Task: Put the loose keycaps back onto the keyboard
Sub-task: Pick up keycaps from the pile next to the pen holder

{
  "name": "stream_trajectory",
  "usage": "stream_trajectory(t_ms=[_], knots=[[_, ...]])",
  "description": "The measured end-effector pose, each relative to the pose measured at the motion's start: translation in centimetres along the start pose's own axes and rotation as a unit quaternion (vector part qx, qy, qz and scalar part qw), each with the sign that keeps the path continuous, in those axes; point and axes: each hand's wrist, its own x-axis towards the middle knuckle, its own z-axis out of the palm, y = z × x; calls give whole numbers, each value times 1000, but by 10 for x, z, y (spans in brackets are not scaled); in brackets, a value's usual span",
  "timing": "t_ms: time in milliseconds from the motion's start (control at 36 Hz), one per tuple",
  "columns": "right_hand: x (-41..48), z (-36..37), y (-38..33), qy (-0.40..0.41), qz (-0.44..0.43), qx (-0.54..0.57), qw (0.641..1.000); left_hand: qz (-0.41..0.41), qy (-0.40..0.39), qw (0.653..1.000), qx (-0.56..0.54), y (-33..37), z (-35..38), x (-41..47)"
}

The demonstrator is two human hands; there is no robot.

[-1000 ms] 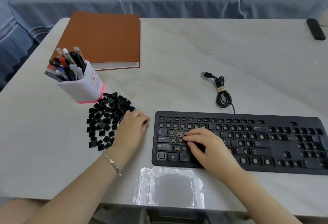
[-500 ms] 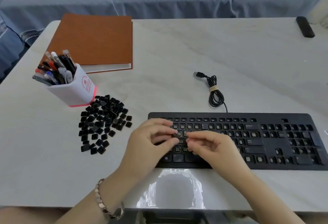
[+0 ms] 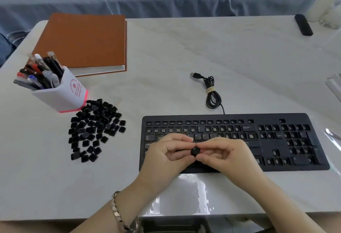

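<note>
A black keyboard [image 3: 276, 140] lies on the white table, right of centre, with most of its keycaps off and the bare switches showing. Several loose black keycaps [image 3: 96, 127] lie in a pile to its left. Above the keyboard's left half, my left hand [image 3: 166, 157] and my right hand [image 3: 227, 157] meet fingertip to fingertip. One black keycap [image 3: 195, 151] marked G is pinched between them. My right thumb and forefinger grip it, and my left fingertips hold its left side. The keys under my hands are hidden.
A white pen cup [image 3: 60, 92] full of pens stands just behind the pile. A brown notebook [image 3: 83, 42] lies at the back left. The keyboard's coiled USB cable [image 3: 212, 92] rests behind it. A small black bar [image 3: 303, 24] sits at the far right corner.
My left hand left the pile with a keycap and came over the keyboard. My right hand lifted off the keys, and both hands now hold the keycap between them.
</note>
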Motion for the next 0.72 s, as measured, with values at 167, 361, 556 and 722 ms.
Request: stream_trajectory(t_ms=[167,361,556,722], knots=[[-1,-11,25,19,-1,-132,991,52,-25,991,124,-21,0,-1],[9,-30,49,89,-48,-260,960,189,7,860,474,-57,-17,2],[27,-16,54,68,-75,-295,950,167,-27,817,551,-67,-14,1],[32,-12,58,56,-70,-309,947,166,-24,813,557,-65,-14,1]])
